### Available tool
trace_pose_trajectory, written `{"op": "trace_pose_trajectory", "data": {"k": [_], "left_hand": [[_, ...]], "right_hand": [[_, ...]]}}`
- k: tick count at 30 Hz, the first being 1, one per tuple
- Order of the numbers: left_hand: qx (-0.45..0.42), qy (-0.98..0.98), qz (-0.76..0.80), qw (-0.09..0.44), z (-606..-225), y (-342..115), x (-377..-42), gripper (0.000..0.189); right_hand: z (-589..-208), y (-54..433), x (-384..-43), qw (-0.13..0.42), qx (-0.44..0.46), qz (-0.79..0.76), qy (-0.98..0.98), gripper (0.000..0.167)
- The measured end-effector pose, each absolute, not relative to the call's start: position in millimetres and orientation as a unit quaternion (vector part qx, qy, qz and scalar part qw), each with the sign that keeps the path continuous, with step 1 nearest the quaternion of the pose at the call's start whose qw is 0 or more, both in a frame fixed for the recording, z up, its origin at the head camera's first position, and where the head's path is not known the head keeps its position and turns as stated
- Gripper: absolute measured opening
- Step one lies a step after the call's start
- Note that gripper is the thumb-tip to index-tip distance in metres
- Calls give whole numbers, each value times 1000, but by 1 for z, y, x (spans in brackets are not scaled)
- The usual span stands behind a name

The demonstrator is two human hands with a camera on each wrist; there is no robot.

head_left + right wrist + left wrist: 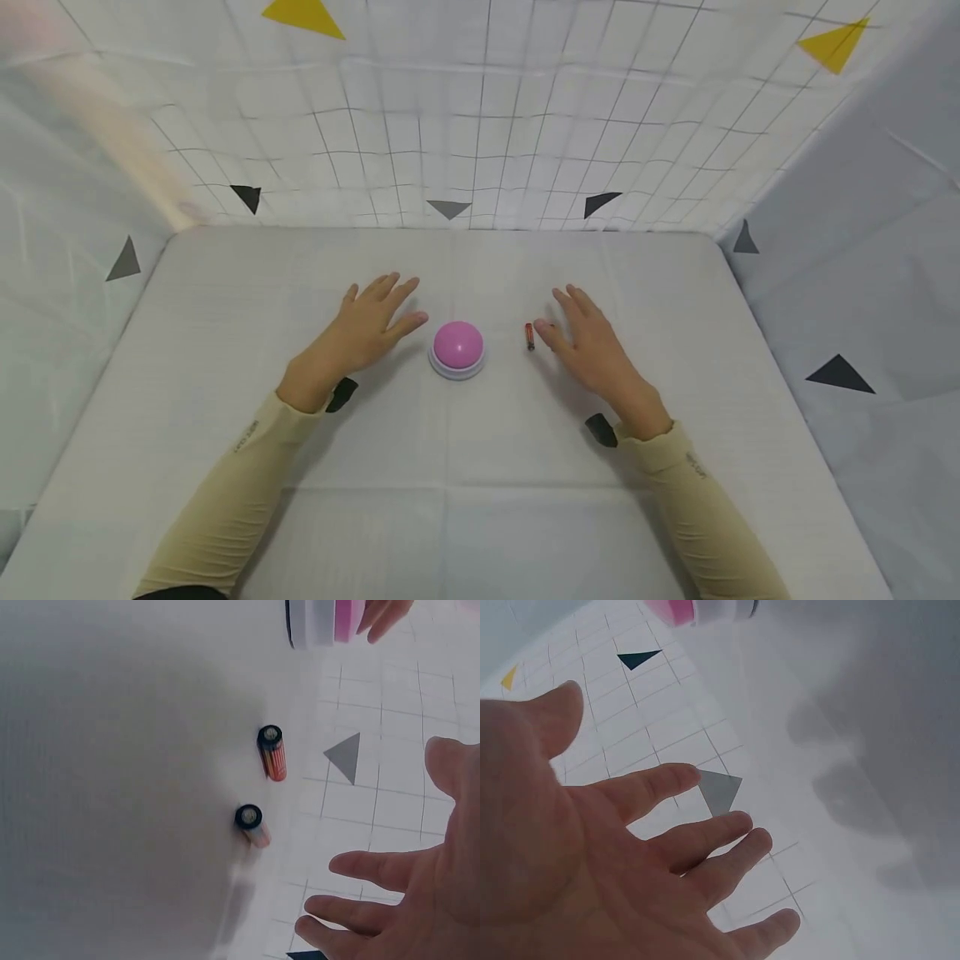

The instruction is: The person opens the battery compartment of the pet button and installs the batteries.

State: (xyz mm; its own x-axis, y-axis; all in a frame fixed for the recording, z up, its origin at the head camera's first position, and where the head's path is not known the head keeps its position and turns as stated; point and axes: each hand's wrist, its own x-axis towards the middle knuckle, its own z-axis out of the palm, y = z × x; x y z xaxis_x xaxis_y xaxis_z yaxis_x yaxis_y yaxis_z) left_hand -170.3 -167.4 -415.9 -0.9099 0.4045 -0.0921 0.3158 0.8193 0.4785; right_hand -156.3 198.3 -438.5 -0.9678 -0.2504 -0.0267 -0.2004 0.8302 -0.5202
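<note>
A round push-button light with a pink dome and a white base sits on the white table between the hands. My left hand hovers to its left, fingers spread and holding nothing. On the right, my right hand is spread over the table, also holding nothing. Two red and black batteries lie near it: one battery is just left of the thumb in the head view, and the other battery is mostly hidden there under the hand. The left wrist view shows the left palm with fingers extended.
White cloth covers the table. A white back wall with a grid of lines and yellow, grey and black triangles stands behind. Pale side walls close off the left and right.
</note>
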Motion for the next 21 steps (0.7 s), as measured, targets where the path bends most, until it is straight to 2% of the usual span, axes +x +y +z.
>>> {"op": "trace_pose_trajectory", "data": {"k": [21], "left_hand": [[251,941,207,90,-427,-142,-160,74]], "right_hand": [[-449,164,-151,42,-167,-264,949,74]]}}
